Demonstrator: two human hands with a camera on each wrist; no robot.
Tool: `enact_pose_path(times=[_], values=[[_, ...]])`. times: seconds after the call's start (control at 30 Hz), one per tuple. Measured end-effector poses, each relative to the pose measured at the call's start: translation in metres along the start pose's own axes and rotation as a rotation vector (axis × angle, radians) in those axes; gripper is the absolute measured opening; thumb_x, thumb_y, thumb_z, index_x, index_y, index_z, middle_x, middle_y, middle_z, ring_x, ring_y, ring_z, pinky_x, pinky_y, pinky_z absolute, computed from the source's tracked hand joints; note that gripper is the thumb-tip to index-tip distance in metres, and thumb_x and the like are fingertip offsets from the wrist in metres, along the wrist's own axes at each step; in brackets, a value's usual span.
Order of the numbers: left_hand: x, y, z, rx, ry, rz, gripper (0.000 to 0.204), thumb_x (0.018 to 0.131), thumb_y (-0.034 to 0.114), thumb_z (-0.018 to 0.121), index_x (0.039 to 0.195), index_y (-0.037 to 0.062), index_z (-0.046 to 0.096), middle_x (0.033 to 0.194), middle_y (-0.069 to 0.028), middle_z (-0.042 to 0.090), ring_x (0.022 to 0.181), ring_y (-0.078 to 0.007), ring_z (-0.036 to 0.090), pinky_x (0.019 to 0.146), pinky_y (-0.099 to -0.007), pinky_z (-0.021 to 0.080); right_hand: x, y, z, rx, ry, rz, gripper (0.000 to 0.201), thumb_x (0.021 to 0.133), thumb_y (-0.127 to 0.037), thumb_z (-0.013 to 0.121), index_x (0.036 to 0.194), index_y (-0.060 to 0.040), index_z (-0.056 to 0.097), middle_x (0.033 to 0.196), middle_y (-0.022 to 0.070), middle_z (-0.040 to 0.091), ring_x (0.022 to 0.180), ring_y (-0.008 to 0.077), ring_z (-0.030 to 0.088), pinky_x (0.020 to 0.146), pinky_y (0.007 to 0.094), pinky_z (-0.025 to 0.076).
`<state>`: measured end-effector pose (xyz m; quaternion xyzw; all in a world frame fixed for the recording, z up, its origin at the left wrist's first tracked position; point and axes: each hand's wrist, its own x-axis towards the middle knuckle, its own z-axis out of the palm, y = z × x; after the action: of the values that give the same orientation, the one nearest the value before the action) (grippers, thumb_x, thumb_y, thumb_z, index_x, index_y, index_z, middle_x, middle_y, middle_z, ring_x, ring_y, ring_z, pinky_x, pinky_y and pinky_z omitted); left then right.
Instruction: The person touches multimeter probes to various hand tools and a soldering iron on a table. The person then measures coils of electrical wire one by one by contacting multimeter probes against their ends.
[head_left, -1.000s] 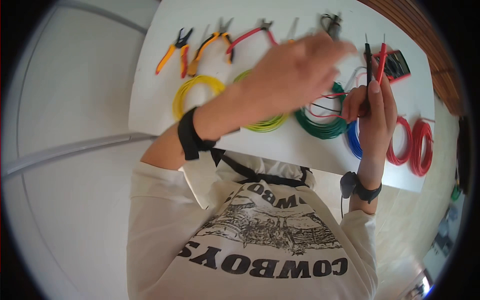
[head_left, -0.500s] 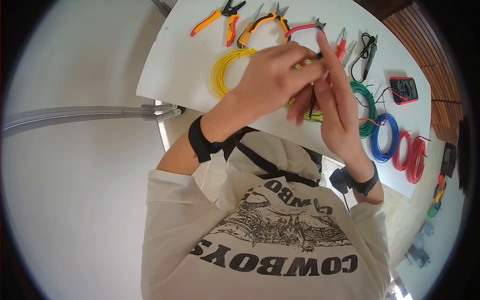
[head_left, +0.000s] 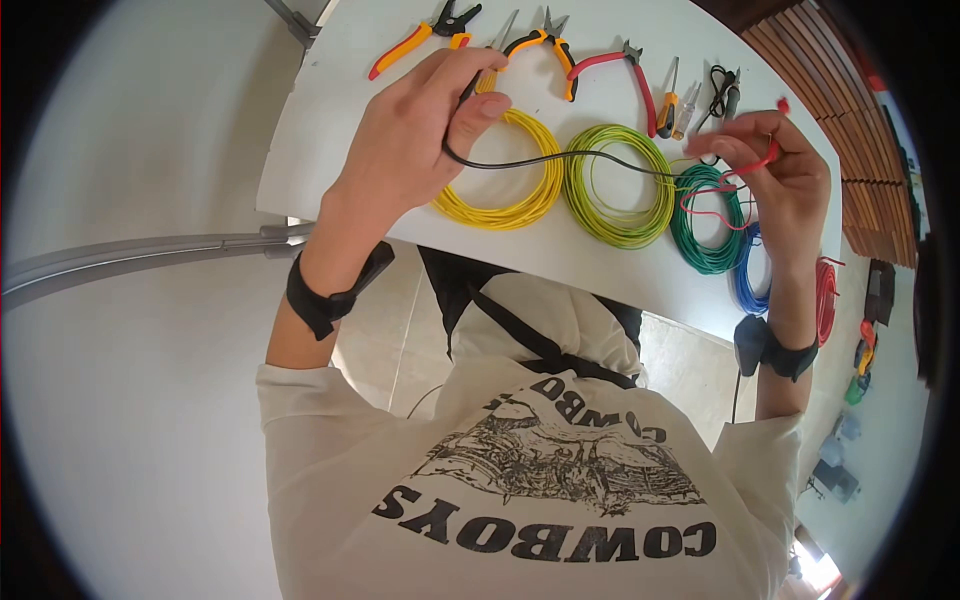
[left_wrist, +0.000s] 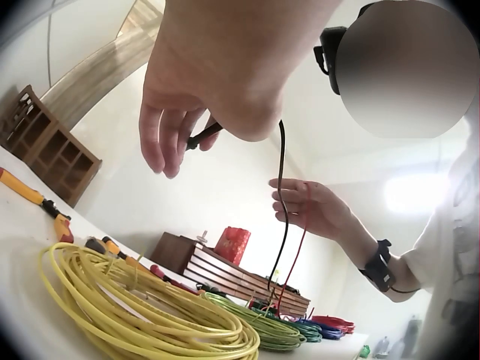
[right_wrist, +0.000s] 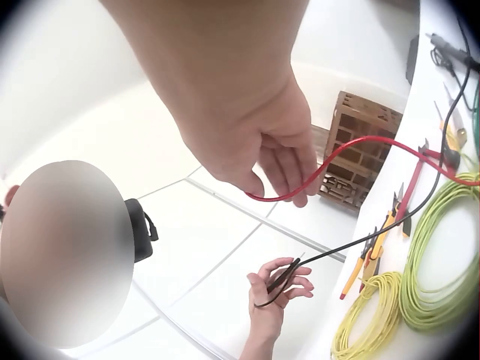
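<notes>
My left hand is raised over the left part of the table and holds a black test probe in curled fingers. Its black lead runs slack across to the right, above the wire coils. Over the table's right side, my right hand pinches a red test lead between thumb and fingers, with the red lead looping below the palm in the head view. The red probe's body is mostly hidden by the hand. In the head view the multimeter is out of sight behind the right hand.
Coils of yellow, yellow-green, green, blue and red wire line the near edge. Behind them lie wire strippers, long-nose pliers, red-handled cutters, a small screwdriver and a soldering iron.
A second ago both probes were in the right hand; then the hands met at the middle. Now they are apart, the left hand carrying the black probe leftward, the right holding the red lead.
</notes>
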<state>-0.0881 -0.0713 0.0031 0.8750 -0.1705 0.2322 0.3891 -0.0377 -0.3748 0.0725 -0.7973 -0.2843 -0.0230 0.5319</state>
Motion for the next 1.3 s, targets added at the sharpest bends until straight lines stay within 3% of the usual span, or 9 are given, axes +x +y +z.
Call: enact_pose_path(times=[0.07,0.1,0.33,0.4,0.5,0.67,0.73,0.97,1.3], values=[[0.003,-0.013,0.000,-0.015,-0.043,0.027,0.028,0.098,0.028,0.051,0.103,0.0027,0.060,0.091,-0.0109,0.061,0.073,-0.0240,0.058,0.072,-0.0299,0.049,0.013,0.006,-0.007,-0.040,-0.164,0.203,0.013,0.089,-0.012,0.067,0.085,-0.0002,0.065,0.074,0.0106,0.069,0.068,0.0131,0.065,0.084,0.0272,0.047],[0.006,-0.019,-0.003,-0.024,-0.085,0.054,0.028,0.098,0.029,0.051,0.104,0.0023,0.060,0.090,-0.0111,0.060,0.074,-0.0231,0.057,0.072,-0.0303,0.048,0.021,0.009,0.000,-0.112,-0.172,0.079,0.033,0.095,-0.017,0.059,0.067,-0.0017,0.056,0.066,0.0070,0.064,0.060,0.0116,0.060,0.074,0.0229,0.047],[0.027,-0.045,-0.009,-0.038,-0.285,0.024,0.024,0.097,0.023,0.051,0.102,0.0005,0.059,0.091,-0.0121,0.061,0.077,-0.0215,0.059,0.076,-0.0300,0.048,0.056,0.039,0.067,0.418,-0.399,0.034,0.044,0.102,-0.039,0.041,0.092,0.0008,0.056,0.061,0.0056,0.057,0.059,0.0123,0.058,0.065,0.0249,0.046],[0.025,-0.049,-0.003,-0.098,-0.314,-0.125,0.022,0.096,0.019,0.051,0.101,-0.0003,0.059,0.090,-0.0112,0.062,0.077,-0.0217,0.059,0.077,-0.0299,0.049,0.064,0.046,0.070,0.264,-0.468,0.059,0.049,0.102,-0.042,0.041,0.093,0.0026,0.058,0.062,0.0054,0.055,0.060,0.0129,0.059,0.062,0.0243,0.046],[0.019,-0.058,0.004,-0.091,-0.344,-0.117,0.021,0.096,0.017,0.049,0.102,-0.0007,0.058,0.087,-0.0107,0.062,0.077,-0.0209,0.059,0.077,-0.0295,0.049,0.067,0.041,0.086,0.549,-0.372,0.381,0.040,0.096,-0.036,0.056,0.095,0.0031,0.063,0.063,0.0048,0.058,0.060,0.0107,0.058,0.059,0.0223,0.045],[0.012,-0.062,0.014,-0.142,-0.322,-0.158,0.019,0.095,0.015,0.048,0.100,-0.0006,0.057,0.082,-0.0102,0.063,0.075,-0.0181,0.060,0.075,-0.0285,0.049,0.067,0.066,0.102,0.301,-0.470,0.293,0.051,0.098,-0.044,0.048,0.099,0.0044,0.064,0.067,0.0094,0.062,0.062,0.0139,0.061,0.060,0.0244,0.046],[0.011,-0.064,0.014,-0.206,-0.303,-0.181,0.018,0.094,0.014,0.048,0.099,-0.0005,0.057,0.081,-0.0102,0.063,0.075,-0.0174,0.061,0.074,-0.0283,0.049,0.067,0.067,0.105,0.614,-0.445,0.524,0.043,0.097,-0.037,0.054,0.098,0.0049,0.065,0.069,0.0107,0.063,0.065,0.0142,0.063,0.062,0.0247,0.048],[0.008,-0.077,0.024,-0.194,-0.293,-0.154,0.014,0.090,0.008,0.047,0.096,-0.0004,0.057,0.080,-0.0096,0.063,0.074,-0.0159,0.063,0.070,-0.0267,0.051,0.062,0.083,0.118,0.566,-0.436,0.394,0.024,0.090,-0.012,0.052,0.103,0.0076,0.058,0.074,0.0123,0.066,0.086,0.0214,0.069,0.081,0.0297,0.053],[0.007,-0.080,0.027,-0.202,-0.287,-0.144,0.012,0.080,0.003,0.044,0.088,-0.0013,0.053,0.073,-0.0110,0.058,0.063,-0.0172,0.058,0.061,-0.0288,0.047,0.057,0.097,0.122,0.625,-0.452,0.337,0.008,0.087,-0.004,0.058,0.086,0.0008,0.052,0.079,0.0134,0.068,0.091,0.0221,0.069,0.082,0.0293,0.053]])
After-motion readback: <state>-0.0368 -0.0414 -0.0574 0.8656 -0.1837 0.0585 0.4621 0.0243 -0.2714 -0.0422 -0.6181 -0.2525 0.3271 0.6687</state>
